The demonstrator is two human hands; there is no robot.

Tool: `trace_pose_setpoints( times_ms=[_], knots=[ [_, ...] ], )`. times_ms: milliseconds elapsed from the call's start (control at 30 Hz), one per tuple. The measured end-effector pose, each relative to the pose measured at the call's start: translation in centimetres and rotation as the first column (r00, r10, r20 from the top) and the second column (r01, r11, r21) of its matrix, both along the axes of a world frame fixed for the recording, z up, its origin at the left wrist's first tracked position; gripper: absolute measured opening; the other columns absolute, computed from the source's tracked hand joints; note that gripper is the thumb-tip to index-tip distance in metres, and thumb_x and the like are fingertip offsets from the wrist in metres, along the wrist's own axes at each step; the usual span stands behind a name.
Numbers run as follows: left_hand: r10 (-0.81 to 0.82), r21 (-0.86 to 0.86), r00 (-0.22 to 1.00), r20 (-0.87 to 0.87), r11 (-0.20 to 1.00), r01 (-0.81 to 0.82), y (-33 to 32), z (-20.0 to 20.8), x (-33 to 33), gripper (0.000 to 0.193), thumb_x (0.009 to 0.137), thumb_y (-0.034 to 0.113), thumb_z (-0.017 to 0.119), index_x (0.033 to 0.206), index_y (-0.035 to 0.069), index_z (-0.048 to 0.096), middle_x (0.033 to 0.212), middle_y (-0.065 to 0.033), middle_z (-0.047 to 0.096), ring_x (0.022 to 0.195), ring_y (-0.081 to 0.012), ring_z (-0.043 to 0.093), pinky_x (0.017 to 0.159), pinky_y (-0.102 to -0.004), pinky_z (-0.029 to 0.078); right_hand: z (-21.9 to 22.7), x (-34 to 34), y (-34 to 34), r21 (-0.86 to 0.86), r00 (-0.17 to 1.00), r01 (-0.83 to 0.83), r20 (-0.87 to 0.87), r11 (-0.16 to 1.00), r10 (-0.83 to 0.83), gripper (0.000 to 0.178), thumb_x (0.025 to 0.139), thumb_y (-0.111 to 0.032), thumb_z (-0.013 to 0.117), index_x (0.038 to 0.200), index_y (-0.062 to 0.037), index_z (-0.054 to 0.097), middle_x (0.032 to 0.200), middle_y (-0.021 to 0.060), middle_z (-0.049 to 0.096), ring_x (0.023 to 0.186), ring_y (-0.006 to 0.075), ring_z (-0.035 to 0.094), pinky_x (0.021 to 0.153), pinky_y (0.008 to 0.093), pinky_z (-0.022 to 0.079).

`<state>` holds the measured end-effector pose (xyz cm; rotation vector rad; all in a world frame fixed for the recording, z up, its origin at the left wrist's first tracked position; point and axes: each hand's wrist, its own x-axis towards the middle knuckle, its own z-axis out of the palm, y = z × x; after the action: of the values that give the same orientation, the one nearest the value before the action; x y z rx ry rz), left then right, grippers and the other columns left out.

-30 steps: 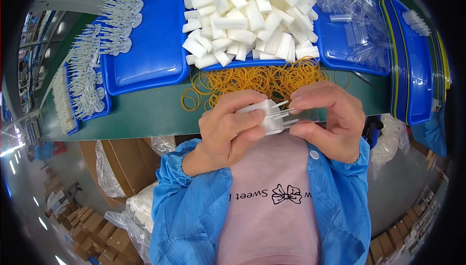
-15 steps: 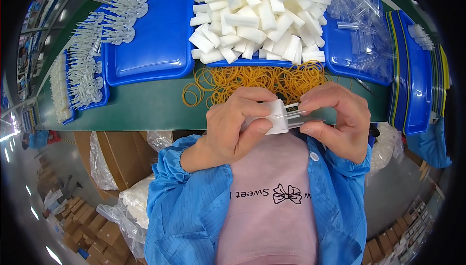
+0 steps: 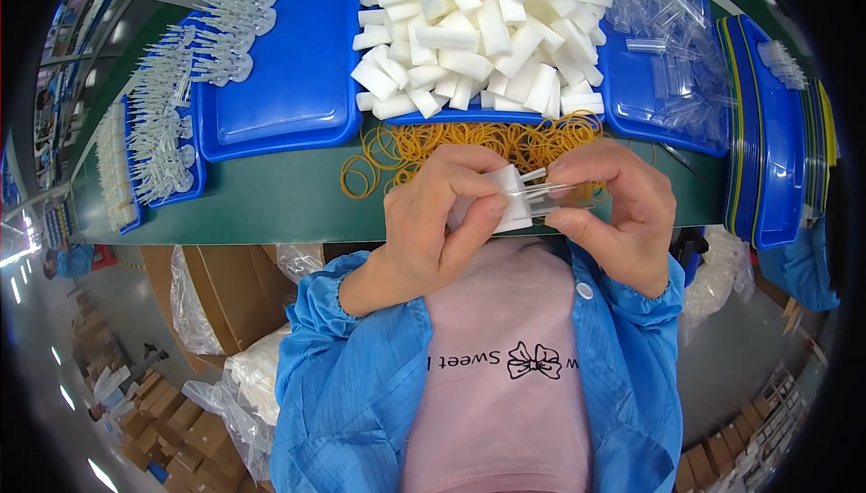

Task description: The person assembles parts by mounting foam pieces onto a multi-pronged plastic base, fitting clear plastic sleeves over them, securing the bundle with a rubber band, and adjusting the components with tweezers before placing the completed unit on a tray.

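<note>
My left hand (image 3: 431,218) is closed on a white foam piece (image 3: 516,211), gripping it between thumb and fingers. Thin white rods (image 3: 538,188) and a clear plastic piece (image 3: 565,205) stick out of the foam's right side. The clear piece's far end lies between the thumb and fingertips of my right hand (image 3: 624,209). How the parts sit inside the foam is hidden by my left fingers. Just beyond my hands, a heap of yellow rubber bands (image 3: 505,146) lies on the green table (image 3: 271,213).
A blue tray (image 3: 406,118) heaped with white foam pieces (image 3: 469,37) stands ahead. Clear plastic parts (image 3: 677,51) fill another tray at right, near stacked blue trays (image 3: 780,159). Leftward are a blue tray (image 3: 280,87) and rows of assembled pieces (image 3: 162,123). An opened carton (image 3: 230,290) stands below the table edge.
Both hands have shifted slightly, and the right hand has moved a little left. The clear piece now shows more plainly beyond the foam, tilted between the right fingers.
</note>
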<state>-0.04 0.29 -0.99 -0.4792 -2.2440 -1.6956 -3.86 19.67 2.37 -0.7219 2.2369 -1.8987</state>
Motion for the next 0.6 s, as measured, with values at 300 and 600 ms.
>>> trace_pose_setpoints(
  times_ms=[300, 600],
  knots=[
    [0.005, 0.021, 0.998, -0.058, 1.0, -0.004, 0.2, 0.2, 0.2, 0.018, 0.074, -0.002, 0.064, 0.088, 0.002, 0.054, 0.09, -0.015, 0.062, 0.071, -0.0248, 0.062, 0.056, -0.0275, 0.048, -0.4, -0.1, 0.3, -0.146, 0.986, -0.04, 0.152, 0.989, 0.062, 0.026, 0.065, 0.001, 0.073, 0.088, 0.0, 0.062, 0.084, 0.0108, 0.063, 0.074, 0.0178, 0.061, 0.065, 0.026, 0.047],
    [0.035, -0.035, 0.998, 0.056, 0.999, -0.033, -0.1, 0.1, 0.0, 0.015, 0.075, -0.001, 0.063, 0.086, 0.003, 0.054, 0.09, -0.0119, 0.062, 0.068, -0.0202, 0.061, 0.054, -0.026, 0.046, -0.3, -0.5, -0.1, 0.084, 0.999, -0.01, -0.053, 0.996, 0.015, 0.024, 0.067, 0.0, 0.072, 0.089, 0.0016, 0.062, 0.082, 0.0052, 0.062, 0.073, 0.0112, 0.058, 0.066, 0.0238, 0.046]
  ],
)
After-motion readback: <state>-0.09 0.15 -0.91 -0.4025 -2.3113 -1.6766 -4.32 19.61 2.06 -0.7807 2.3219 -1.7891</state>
